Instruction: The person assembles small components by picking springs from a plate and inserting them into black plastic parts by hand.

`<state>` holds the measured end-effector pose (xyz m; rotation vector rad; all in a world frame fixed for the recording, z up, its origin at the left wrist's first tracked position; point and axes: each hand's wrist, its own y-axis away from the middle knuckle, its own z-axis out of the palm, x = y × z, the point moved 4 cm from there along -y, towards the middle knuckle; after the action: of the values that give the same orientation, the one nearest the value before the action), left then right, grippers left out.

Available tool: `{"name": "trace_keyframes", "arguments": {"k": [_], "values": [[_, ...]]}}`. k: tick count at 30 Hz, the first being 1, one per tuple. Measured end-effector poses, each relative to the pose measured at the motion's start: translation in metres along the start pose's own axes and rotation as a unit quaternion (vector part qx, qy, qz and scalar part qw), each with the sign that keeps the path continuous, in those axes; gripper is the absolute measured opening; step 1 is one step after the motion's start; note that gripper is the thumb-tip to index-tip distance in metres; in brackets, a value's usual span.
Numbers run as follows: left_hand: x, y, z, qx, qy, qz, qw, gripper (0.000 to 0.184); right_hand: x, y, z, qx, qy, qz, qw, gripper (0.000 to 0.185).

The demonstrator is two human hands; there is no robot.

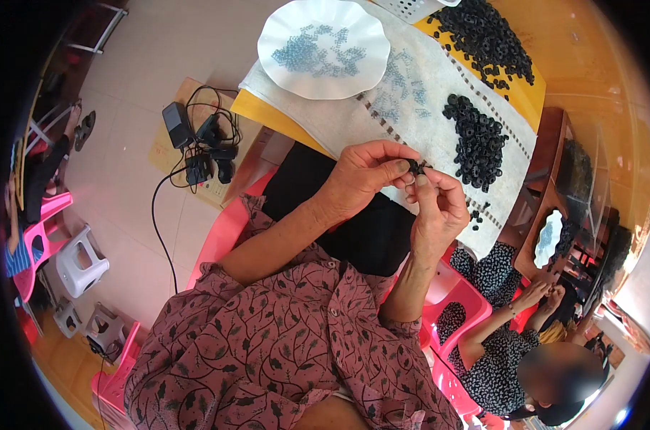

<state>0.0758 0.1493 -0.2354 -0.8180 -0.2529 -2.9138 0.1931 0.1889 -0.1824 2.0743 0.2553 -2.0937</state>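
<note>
My left hand [371,174] and my right hand [437,203] meet over the near edge of the white cloth [425,136]. Between the fingertips of both hands is a small black part [415,167], pinched from either side; its details are too small to tell. Beyond the hands, a white scalloped plate [282,77] holds many small clear bluish pieces, and more of these pieces [403,86] lie loose on the cloth beside it. To the right, a pile of small black rings [479,143] rests on the cloth, with several black bits [477,217] nearer to me.
A larger heap of black parts [482,36] lies at the table's far right by a white basket [409,8]. Power adapters and cables [199,143] sit on a low wooden surface at left. Another person [493,358] works at lower right. Stools [81,261] stand at left.
</note>
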Motion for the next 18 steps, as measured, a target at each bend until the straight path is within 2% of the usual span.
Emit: {"name": "trace_keyframes", "arguments": {"k": [6, 11, 18], "values": [[0.0004, 0.0006, -0.0008, 0.013, -0.057, 0.011, 0.998, 0.021, -0.0012, 0.0018, 0.0034, 0.028, 0.015, -0.006, 0.999, 0.011], [0.0047, 0.0019, 0.0029, 0.02, -0.098, 0.008, 0.995, 0.021, 0.001, 0.0037, 0.0028, 0.03, 0.122, -0.076, 0.989, 0.012], [0.0071, 0.0027, 0.0064, 0.018, -0.126, 0.032, 0.991, 0.02, 0.0048, 0.0044, 0.0049, 0.052, 0.133, -0.099, 0.985, 0.012]]}}
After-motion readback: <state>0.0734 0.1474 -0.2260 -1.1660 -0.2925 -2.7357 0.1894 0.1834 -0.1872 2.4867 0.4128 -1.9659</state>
